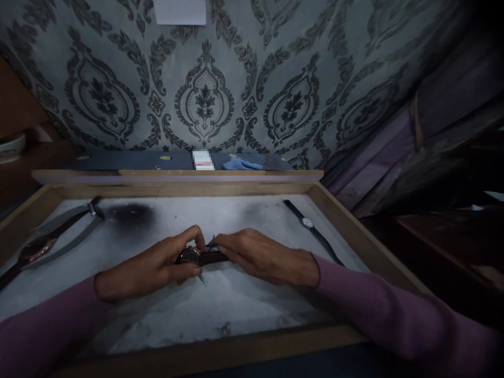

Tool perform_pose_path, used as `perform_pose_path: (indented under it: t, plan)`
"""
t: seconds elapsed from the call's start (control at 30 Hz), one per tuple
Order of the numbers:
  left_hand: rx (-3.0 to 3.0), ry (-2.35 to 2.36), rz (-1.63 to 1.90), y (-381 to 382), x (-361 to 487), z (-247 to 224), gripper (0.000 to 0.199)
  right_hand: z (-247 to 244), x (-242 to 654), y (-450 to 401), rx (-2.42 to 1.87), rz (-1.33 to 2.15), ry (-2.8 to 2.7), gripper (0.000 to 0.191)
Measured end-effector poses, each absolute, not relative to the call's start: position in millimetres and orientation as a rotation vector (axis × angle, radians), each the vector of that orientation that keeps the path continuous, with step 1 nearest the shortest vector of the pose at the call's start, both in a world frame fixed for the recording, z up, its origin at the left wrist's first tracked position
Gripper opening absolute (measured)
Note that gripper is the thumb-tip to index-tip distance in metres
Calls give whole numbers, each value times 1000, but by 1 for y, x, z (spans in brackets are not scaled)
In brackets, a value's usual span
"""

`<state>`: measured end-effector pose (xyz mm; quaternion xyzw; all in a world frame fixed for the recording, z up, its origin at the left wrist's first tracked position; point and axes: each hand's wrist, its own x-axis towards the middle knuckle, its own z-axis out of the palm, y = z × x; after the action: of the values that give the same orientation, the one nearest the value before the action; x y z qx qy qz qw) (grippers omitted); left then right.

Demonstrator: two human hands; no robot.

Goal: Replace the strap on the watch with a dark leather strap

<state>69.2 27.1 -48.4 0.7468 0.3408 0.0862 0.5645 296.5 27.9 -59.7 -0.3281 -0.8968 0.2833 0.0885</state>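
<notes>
My left hand (159, 266) is closed around the case of a wristwatch (191, 255), which has a dark dial and a rose-gold-looking bezel. The brown strap (212, 257) runs from the case to the right, passing under the fingers of my right hand (263, 254). That hand is closed too, its fingertips pinching a thin dark piece (212, 243) beside the case; what it is I cannot make out. Below my left thumb sticks out a slim metal pin or tool tip (202, 280). Both hands are low over the white tray surface (157, 325).
A wooden rim (189, 188) borders the tray. A slim watch with a black strap (307, 223) lies at right; at left a brown-strapped watch (37, 249) lies with a grey band. Beyond the rim are a small white box (203, 160) and blue cloth (242, 164). A patterned wall stands behind.
</notes>
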Motion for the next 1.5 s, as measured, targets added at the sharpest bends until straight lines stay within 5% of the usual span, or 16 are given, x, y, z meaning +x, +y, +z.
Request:
perform_pose_path:
  t: [1.03, 1.5]
  plan:
    - [1745, 791, 234, 28, 68, -49, 15, -61, 295, 25, -1041, 813, -2608, 18]
    - [1694, 777, 278, 30, 65, -52, 18, -66, 300, 25, -857, 360, -2686, 19]
